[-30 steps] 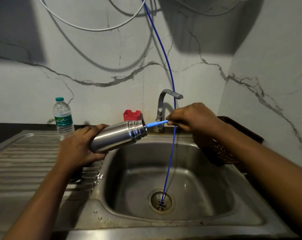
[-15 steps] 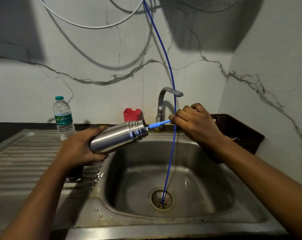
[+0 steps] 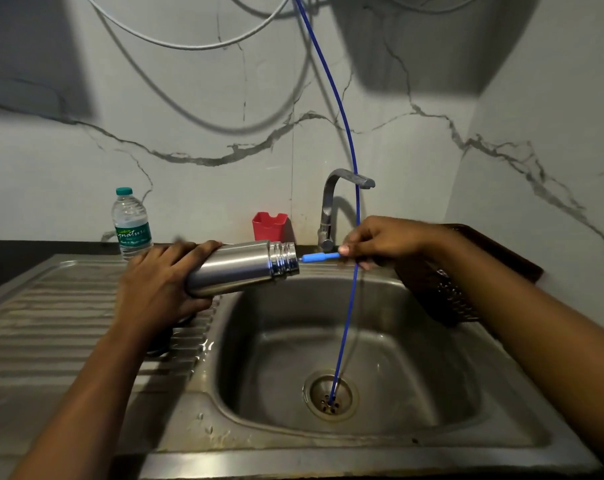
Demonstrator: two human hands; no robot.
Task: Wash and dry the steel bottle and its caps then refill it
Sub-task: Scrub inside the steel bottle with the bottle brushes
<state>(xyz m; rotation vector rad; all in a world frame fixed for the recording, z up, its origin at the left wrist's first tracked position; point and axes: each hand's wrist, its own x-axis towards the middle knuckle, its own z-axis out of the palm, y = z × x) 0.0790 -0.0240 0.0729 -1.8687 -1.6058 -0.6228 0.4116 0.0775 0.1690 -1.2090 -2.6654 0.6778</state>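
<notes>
The steel bottle (image 3: 240,268) lies nearly sideways over the left rim of the sink, its open threaded mouth pointing right. My left hand (image 3: 155,289) grips its base end. A blue brush handle (image 3: 319,257) sticks out of the mouth; the brush end is hidden inside the bottle. My right hand (image 3: 387,241) pinches the handle's outer end, just right of the tap's base. A dark round object (image 3: 160,344), partly hidden under my left wrist, sits on the drainboard; I cannot tell whether it is a cap.
The steel sink basin (image 3: 380,344) lies below, with a thin blue tube (image 3: 349,216) running from above into its drain. The tap (image 3: 331,206) stands behind. A plastic water bottle (image 3: 131,225), a red holder (image 3: 270,226) and a dark basket (image 3: 445,289) line the counter.
The bottle has tilted to lie flatter, its mouth lower. My right hand has turned and slid the brush handle slightly, with less of the handle showing.
</notes>
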